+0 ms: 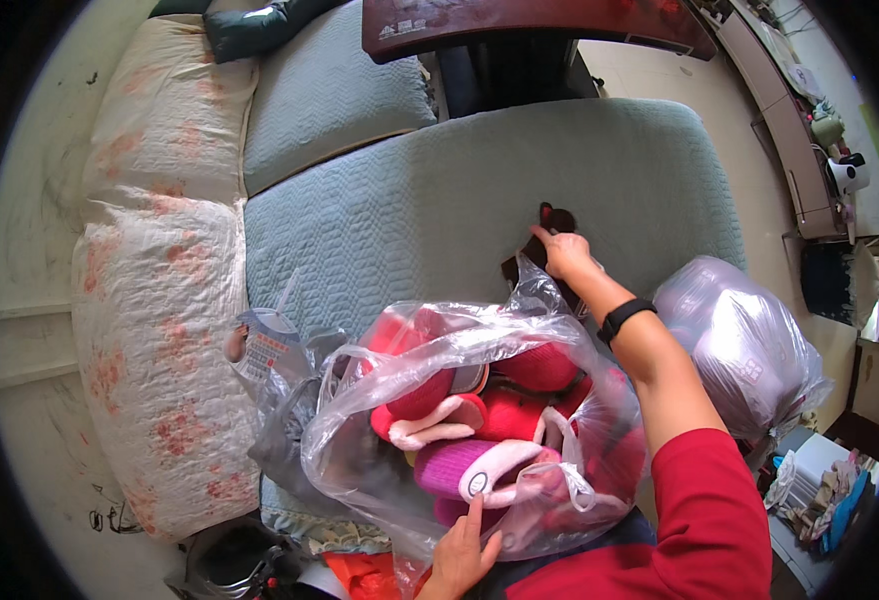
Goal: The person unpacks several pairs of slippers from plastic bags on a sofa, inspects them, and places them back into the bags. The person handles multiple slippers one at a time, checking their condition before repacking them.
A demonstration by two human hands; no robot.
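Note:
In front of me a clear plastic bag (334,442) gapes wide, full of knitted and plush slippers. Red slippers (514,414) with pale pink fleece lining lie deeper in it. On top is a purple ribbed slipper (450,465) with a pale fleece cuff bearing a round badge. My left hand (460,553) is at the bag's near side, fingers apart, index fingertip at that cuff. Beyond the bag, my right hand (565,253) rests over a dark brown item (559,219) with a red patch, lying on the sofa seat. The hand partly covers it; its grip is unclear.
A pale blue quilted cover (409,217) lies over the sofa. To the right bulges a tied, filled plastic bag (754,345). At left are a printed cup with a straw (267,341) and a grey plastic bag (285,427). A dark red table (529,26) stands beyond.

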